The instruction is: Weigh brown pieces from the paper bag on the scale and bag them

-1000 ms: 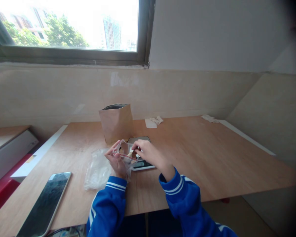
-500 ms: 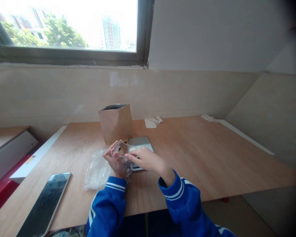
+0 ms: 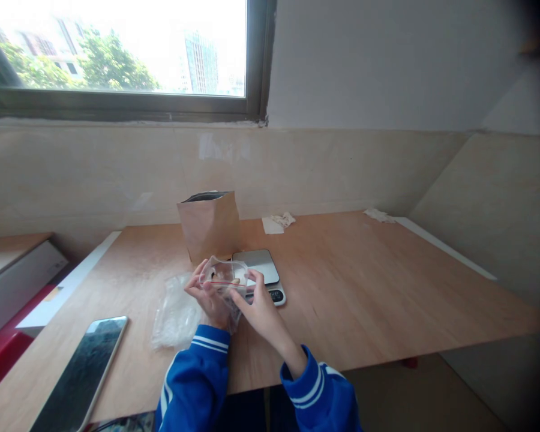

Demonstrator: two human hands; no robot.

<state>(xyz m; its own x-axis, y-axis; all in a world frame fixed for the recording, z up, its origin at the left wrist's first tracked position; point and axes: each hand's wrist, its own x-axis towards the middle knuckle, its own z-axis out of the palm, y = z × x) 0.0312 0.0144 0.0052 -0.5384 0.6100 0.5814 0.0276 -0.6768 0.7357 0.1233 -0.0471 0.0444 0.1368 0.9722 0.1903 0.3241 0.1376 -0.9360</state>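
Between my two hands is a clear zip bag [image 3: 227, 275] with a red line along its mouth, which gapes open. My left hand [image 3: 210, 300] grips the bag's left side, fingers curled at its rim. On the other side, my right hand [image 3: 256, 303] pinches the right edge between thumb and fingers. Right behind the bag lies a kitchen scale [image 3: 263, 270] with a metal plate and a dark display, partly hidden by the bag and my right hand. A stack of clear plastic bags [image 3: 175, 315] lies left of my left hand.
An open brown paper pouch [image 3: 211, 228] stands behind the scale. A phone [image 3: 83, 372] lies at the table's front left. White paper [image 3: 273, 225] with a crumpled tissue lies at the back, another tissue [image 3: 378, 215] farther right. A red stool [image 3: 4, 360] stands left.
My right hand has shifted to the bag's right edge and its fingers have turned upward. The bag's mouth is spread wider, and the scale's display has come into view.
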